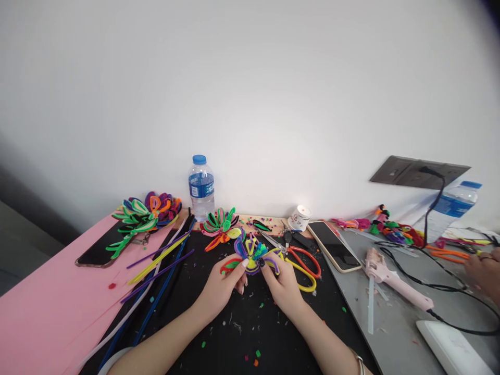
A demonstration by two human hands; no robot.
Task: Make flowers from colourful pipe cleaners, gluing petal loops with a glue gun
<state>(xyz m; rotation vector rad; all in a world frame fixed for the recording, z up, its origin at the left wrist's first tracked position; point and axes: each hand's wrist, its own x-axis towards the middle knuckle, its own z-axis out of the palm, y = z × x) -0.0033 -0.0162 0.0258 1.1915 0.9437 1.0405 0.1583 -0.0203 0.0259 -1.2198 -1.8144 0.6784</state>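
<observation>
Between my two hands is a multicoloured pipe-cleaner flower [251,251] with purple, yellow, blue, red and green looped petals. My left hand [226,276] pinches its left side, thumb on top near the centre. From the right, my right hand [282,278] grips the flower with the thumb close to the middle. Just behind lies another pipe-cleaner flower [221,224] in green, pink and orange. Scissors with red handles [307,262] and a yellow-handled pair [307,281] rest beside my right hand, their blades partly hidden.
Loose pipe cleaners [158,260] and a phone [99,250] lie left, beside more pipe-cleaner flowers [150,208]. A water bottle [201,190] stands at the wall. On the right are another phone [336,247], a pink glue gun [398,284], its black cord [424,284] and another person's hand [484,271].
</observation>
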